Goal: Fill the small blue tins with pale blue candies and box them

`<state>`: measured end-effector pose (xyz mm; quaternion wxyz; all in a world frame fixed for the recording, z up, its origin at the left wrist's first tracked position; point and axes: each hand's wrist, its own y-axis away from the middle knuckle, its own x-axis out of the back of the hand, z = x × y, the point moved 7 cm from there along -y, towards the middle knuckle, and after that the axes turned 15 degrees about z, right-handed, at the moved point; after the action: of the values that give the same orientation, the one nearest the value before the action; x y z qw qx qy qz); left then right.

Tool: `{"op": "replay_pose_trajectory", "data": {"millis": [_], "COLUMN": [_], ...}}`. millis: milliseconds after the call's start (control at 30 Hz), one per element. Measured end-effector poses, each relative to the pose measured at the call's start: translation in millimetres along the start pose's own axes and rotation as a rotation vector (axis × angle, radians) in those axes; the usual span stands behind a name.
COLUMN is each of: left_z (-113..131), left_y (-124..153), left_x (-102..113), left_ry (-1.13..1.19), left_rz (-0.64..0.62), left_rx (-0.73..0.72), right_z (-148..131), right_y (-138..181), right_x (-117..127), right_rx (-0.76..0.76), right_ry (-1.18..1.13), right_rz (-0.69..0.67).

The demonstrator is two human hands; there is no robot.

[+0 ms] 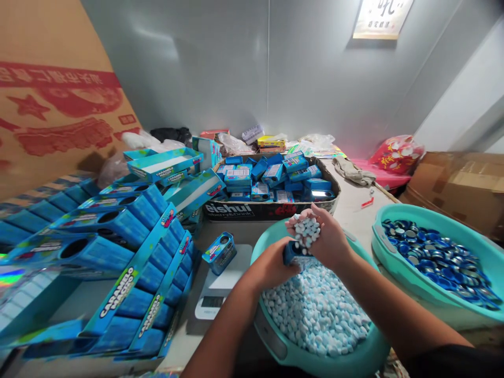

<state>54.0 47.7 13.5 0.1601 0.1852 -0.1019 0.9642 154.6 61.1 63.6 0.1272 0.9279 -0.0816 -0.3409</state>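
Dark sleeve (452, 362) lower right; right hand (331, 239) cupped, half closed around pale sweets (308, 231), just above blue tin (290, 253) and to its right. Left hand (271, 265) wrapped round tin, nearer it; long axis masked. Under both: turquoise basin (354, 365) of sweets. Right: second basin (417, 289), round shiny caps (437, 257). Behind: carton (268, 211) of blue packs (273, 172)

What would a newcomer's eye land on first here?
Probably the turquoise basin right of center, heaped with small white and pale-blue pieces, where the cupped right hand holds some at a blue box in the left hand. Next, perhaps the stacked blue boxes at lower left.
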Motion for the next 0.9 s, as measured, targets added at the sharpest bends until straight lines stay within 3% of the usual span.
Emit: {"op": "replay_pose_trajectory", "data": {"millis": [700,800,900], "left_z": [1.1,-1.5,-3.0], "left_y": [-1.8,-2.0,-1.4], "left_x": [3.0,3.7,3.2], "left_ry": [-0.034,-0.045,-0.017], "left_rz": [0.012,0.021,0.035], "left_rx": [0.011,0.020,0.000], "right_z": [-2.7,-8.6,-30.2], "right_y": [9.3,15.5,27.9], "right_x": [-15.3,-15.6,-11.2], "right_rx": [0.211,0.320,0.601], "right_ry": [0.194,0.427,0.704], "right_rz": [-0.194,-0.260,-0.260]}}
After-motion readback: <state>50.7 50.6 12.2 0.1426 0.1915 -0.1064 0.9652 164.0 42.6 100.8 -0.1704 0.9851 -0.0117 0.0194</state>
